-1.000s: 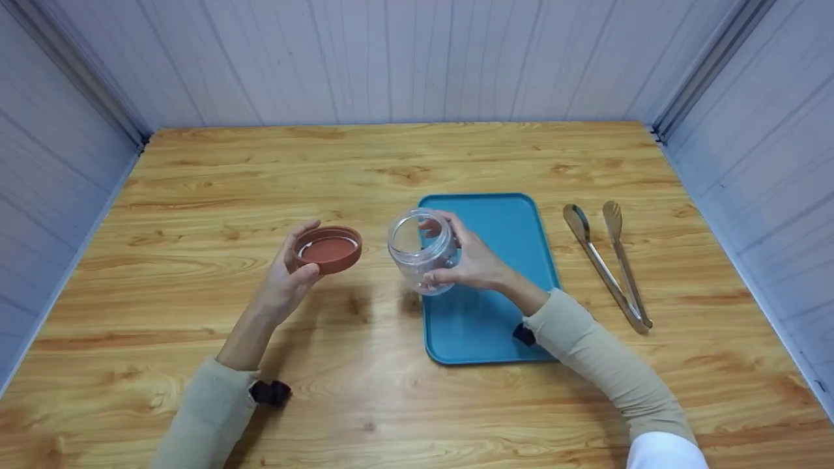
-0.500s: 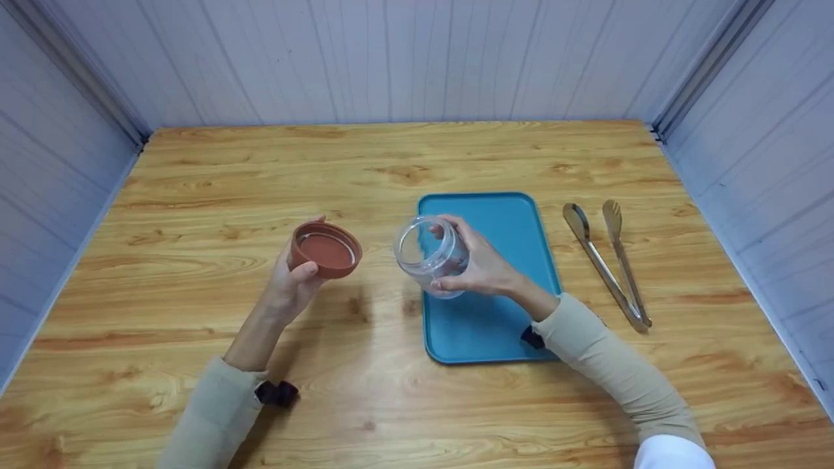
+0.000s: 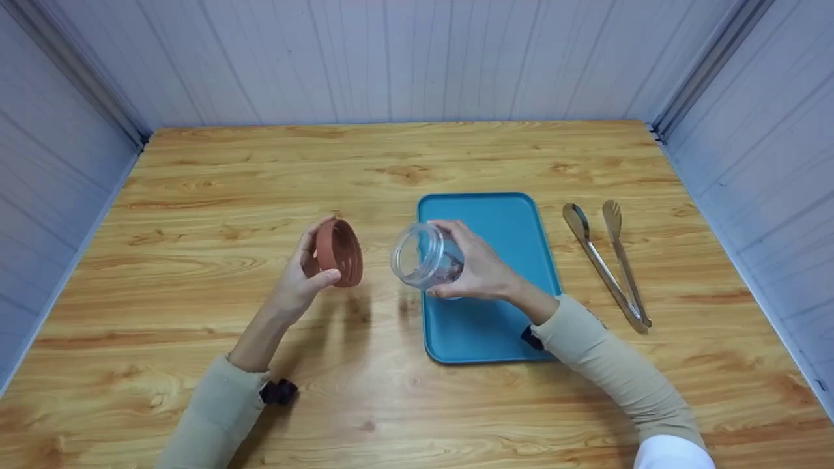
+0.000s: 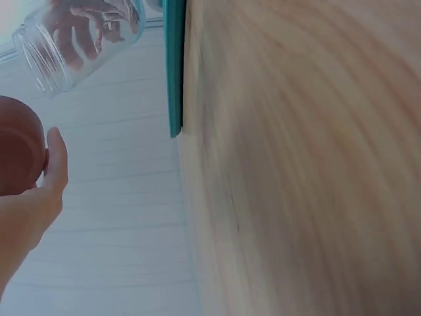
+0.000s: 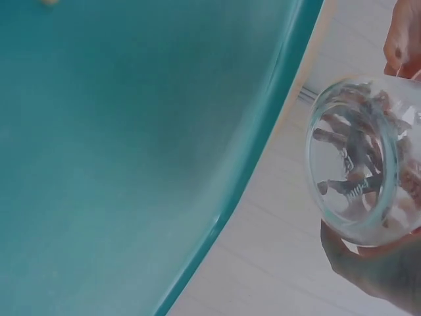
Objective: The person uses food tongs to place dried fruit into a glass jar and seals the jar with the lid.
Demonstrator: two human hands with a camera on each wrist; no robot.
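Note:
My left hand [image 3: 301, 280] grips a reddish-brown round lid [image 3: 340, 253] by its rim, thumb at the lower edge. The lid stands nearly on edge, its hollow inside turned right toward the jar. My right hand [image 3: 479, 267] holds a clear jar [image 3: 423, 257], fingers around its far side and thumb below. Tilted, the jar has its open mouth pointing left at the lid, with a gap between them. Both are held above the table. In the right wrist view the jar's base [image 5: 355, 164] faces the camera, with fingers seen through the clear wall.
Under the right hand lies a blue rectangular tray [image 3: 482, 339] on the wooden table [image 3: 260, 169]. Metal tongs [image 3: 609, 267] with spread arms lie right of the tray. White panelled walls [image 3: 417, 62] enclose the back and sides.
The left hand has turned the lid from facing upward to facing right. The jar has tipped further, its mouth swinging from upward to leftward.

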